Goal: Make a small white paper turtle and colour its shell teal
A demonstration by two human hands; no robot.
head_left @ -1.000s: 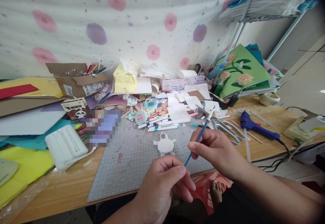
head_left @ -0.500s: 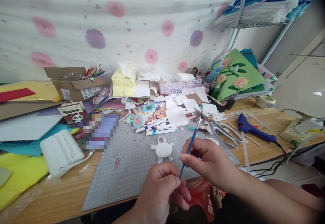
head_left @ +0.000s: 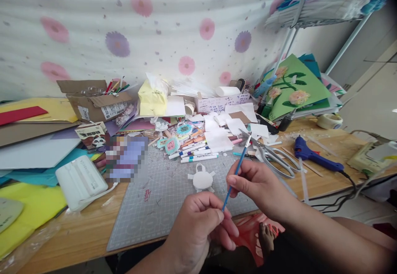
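Observation:
A thin blue paintbrush slants upward between my hands, its pale tip pointing up and away from me. My right hand pinches the handle around its middle between thumb and fingers. The lower end of the handle meets the thumb and forefinger of my left hand, which close on it while the other fingers curl loosely. Just beyond my left hand, a small white cutout with a round body, a loop on top and short tabs lies on the grey cutting mat.
Several markers, paper pieces and large scissors lie behind the mat. At right sits a blue glue gun with its cable. A white plastic case and coloured sheets are at left; a cardboard box stands behind.
The view has shifted slightly, so the table's things appear a little to the right and higher. Both hands keep their hold on the paintbrush, which stands at nearly the same slant.

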